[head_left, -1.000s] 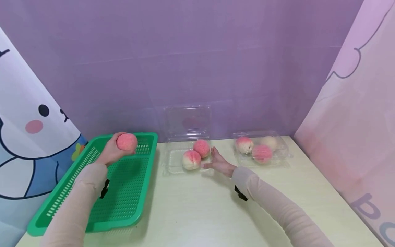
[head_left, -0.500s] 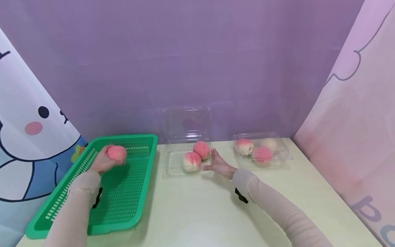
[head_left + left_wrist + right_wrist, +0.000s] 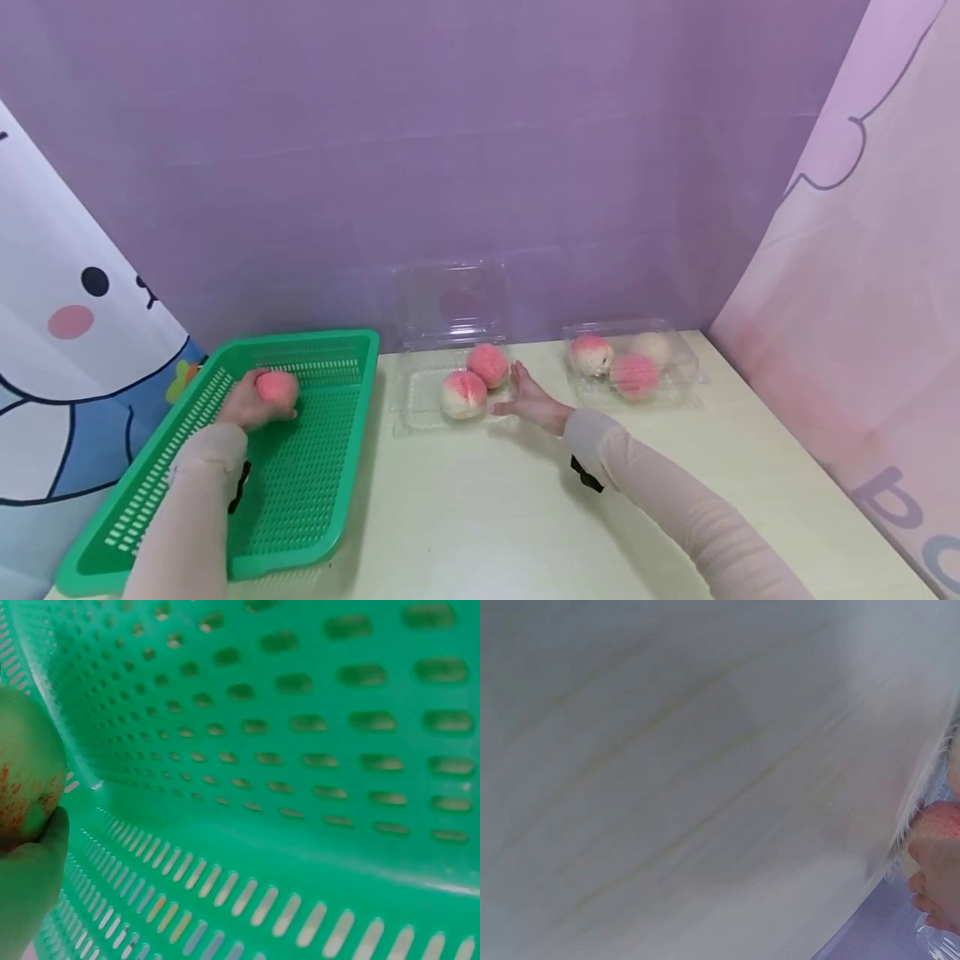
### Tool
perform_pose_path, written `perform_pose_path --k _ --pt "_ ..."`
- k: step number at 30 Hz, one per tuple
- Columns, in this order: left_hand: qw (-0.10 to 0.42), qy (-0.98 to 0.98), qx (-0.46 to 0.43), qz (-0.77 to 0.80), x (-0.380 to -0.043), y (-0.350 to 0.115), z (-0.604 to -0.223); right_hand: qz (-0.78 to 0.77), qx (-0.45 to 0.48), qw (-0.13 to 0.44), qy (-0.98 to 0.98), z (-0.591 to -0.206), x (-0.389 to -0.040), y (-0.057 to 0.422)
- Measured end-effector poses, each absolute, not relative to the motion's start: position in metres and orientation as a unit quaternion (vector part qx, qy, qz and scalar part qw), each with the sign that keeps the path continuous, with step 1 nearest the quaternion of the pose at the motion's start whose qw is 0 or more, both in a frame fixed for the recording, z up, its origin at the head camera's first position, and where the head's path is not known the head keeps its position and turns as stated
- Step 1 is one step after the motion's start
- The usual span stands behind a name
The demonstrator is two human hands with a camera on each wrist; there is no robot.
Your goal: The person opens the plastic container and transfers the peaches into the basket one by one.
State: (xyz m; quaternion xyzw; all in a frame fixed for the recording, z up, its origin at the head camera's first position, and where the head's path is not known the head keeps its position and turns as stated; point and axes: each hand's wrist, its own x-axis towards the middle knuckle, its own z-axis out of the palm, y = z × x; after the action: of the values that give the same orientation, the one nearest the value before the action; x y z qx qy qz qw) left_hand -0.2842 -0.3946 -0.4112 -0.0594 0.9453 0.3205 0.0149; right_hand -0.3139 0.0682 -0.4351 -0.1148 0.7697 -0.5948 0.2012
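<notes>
Pink, rounded and rough-surfaced, one peach sits in the grasp of the left hand, on the side facing the person's right. The hand is inside the green basket, towards its far end; whether the peach bears on the basket floor cannot be confirmed. The peach shows no clear long axis; the basket's runs from near to far. The governing relation: peach within the basket walls, left hand at it, right hand well apart.

The right hand holds nothing, thumb and fingers spread at the right side of an open clear box. Inside that box, a pink-and-cream peach lies nearer the person, a second pink peach just behind it.

Farther right on the table, another clear box contains three fruits. A purple backdrop stands behind.
</notes>
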Motion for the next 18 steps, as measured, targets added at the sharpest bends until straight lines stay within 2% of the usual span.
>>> perform_pose_path --k 18 --pt "0.039 0.959 -0.035 0.28 -0.294 -0.411 -0.418 -0.589 -0.113 0.204 0.773 -0.437 -0.315 0.067"
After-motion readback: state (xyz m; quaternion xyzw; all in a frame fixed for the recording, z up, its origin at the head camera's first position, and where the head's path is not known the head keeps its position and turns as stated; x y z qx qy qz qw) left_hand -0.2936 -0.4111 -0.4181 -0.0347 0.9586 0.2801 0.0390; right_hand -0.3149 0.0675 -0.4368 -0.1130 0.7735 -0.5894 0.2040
